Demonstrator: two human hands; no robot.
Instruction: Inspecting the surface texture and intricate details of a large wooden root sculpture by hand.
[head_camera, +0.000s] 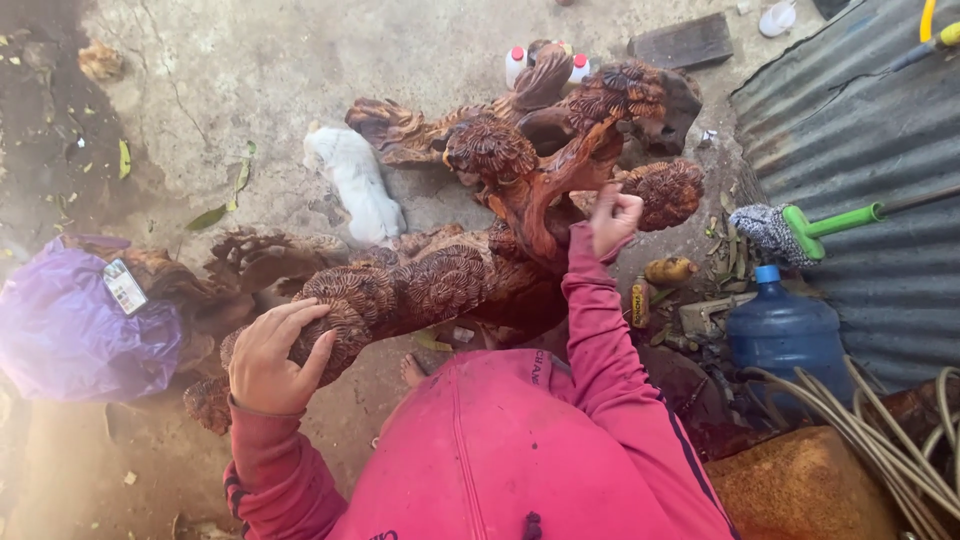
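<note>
A large carved wooden sculpture (470, 260), reddish brown with several ridged, flower-like clusters on twisting branches, stands on the concrete ground in front of me. My left hand (272, 355) rests flat, fingers spread, on a carved cluster at the sculpture's lower left end. My right hand (613, 218) is pinched with fingers together against a branch beside a round carved cluster on the right; whether it holds a small tool or cloth is too small to tell. I wear red long sleeves and a red top.
A white cloth bundle (356, 190) lies behind the sculpture. A purple plastic bag (70, 330) sits at left. A blue water jug (785, 335), hoses (880, 430), a green-handled tool (820, 225) and corrugated metal sheet (870, 120) are at right. Two white bottles (515, 62) stand at the back.
</note>
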